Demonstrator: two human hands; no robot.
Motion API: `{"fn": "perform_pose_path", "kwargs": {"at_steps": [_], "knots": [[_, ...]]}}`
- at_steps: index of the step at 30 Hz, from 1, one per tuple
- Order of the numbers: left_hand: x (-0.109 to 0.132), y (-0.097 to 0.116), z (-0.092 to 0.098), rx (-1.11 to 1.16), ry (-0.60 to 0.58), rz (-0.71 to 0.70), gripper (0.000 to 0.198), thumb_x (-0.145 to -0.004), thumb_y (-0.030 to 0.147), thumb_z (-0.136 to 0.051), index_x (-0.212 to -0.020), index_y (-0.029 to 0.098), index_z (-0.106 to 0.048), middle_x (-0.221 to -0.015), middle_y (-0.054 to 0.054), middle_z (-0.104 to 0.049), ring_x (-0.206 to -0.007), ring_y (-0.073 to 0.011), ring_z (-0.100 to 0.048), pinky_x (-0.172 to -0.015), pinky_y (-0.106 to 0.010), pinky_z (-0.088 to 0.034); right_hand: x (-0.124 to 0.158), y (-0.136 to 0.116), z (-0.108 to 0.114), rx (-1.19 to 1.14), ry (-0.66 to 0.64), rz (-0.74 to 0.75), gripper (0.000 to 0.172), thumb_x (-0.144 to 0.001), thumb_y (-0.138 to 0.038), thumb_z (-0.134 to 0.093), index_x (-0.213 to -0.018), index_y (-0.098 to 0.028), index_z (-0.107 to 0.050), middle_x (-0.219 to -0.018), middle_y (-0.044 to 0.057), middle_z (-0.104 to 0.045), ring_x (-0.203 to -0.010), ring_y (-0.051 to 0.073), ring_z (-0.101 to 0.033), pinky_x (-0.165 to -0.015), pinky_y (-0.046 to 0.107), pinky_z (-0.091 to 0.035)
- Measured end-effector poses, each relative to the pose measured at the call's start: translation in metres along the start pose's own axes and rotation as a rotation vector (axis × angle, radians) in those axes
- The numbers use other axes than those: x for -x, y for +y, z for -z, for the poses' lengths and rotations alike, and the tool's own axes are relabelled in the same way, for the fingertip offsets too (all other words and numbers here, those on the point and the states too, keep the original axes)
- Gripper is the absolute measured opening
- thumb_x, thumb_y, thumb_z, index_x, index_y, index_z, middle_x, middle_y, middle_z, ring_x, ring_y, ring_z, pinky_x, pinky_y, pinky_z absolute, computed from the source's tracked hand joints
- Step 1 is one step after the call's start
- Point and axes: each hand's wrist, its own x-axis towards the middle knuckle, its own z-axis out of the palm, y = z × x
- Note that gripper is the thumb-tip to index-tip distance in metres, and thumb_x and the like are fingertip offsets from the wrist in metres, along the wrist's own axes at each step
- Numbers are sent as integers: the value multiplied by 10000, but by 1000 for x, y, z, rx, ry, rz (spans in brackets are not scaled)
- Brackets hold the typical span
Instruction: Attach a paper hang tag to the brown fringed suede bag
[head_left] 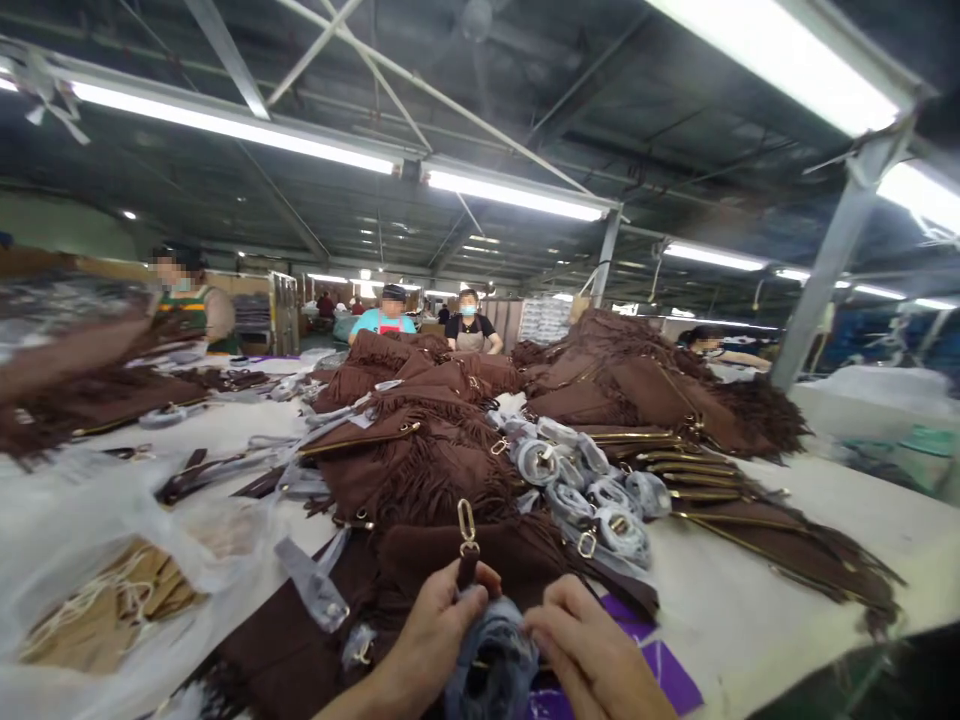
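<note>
My left hand (431,630) grips a coiled strap (491,665) wrapped in greyish plastic, thumb on its upper side. From the coil's top a dark brown end sticks up, carrying a gold clasp (467,525). At the coil's right side, the fingers of my right hand (592,640) are pinched together on its wrapping; exactly what they pinch is hidden. Just beyond lies a brown bag (450,555) with fringe. More plastic-wrapped coiled straps (574,480) are heaped on the bags farther right. Under my right hand a purple sheet (667,670) partly shows.
Brown fringed bags (622,380) are piled high at the back. Several zipped bags (735,500) overlap at right on the white table (847,500). At left, a clear plastic bag (247,540) holds tan tags (112,610) with strings. Co-workers (382,312) stand across the table.
</note>
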Motion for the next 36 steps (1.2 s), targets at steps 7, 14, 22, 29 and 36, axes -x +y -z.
{"fn": "perform_pose_path", "kwargs": {"at_steps": [7, 14, 22, 29, 36], "knots": [[-5, 0, -18, -140, -59, -186, 201, -859, 341, -514, -890, 157, -589, -885, -50, -598, -877, -213, -535, -833, -302, -422, -23, -13, -8, 478, 167, -42, 264, -902, -73, -395, -783, -226, -574, -789, 14, -524, -632, 151, -570, -568, 244, -371], [-6, -3, -22, -272, -34, -251, 197, -932, 337, -474, -939, 170, -578, -951, -71, -612, -906, -217, -555, -858, -302, -425, -30, -12, -3, 754, 134, -48, 218, -812, -29, -499, -740, -222, -570, -762, 26, -553, -616, 167, -584, -545, 273, -336], [-12, -14, -26, -417, -28, -311, 236, -948, 337, -442, -1003, 180, -609, -974, -85, -623, -915, -236, -565, -849, -319, -435, -31, -12, 4, 736, 69, -56, 186, -810, -33, -571, -797, -214, -608, -803, 38, -596, -624, 189, -608, -514, 273, -347], [-6, -2, -33, -370, -88, -398, 359, -899, 345, -495, -1201, 176, -589, -1132, -135, -608, -1087, -292, -527, -1002, -383, -399, -31, -12, 17, -217, 122, -267, 478, -743, -31, -532, -1179, -225, -506, -642, -89, -552, -564, 140, -579, -561, 228, -431], [-1, 27, -45, -102, -199, -263, 343, -920, 397, -446, -969, 153, -682, -926, -76, -632, -882, -220, -567, -819, -298, -454, -21, 1, 20, -364, 119, -309, 821, -732, -118, -529, -1501, -237, -268, -617, -102, -529, -528, 139, -533, -558, 246, -454]]}}
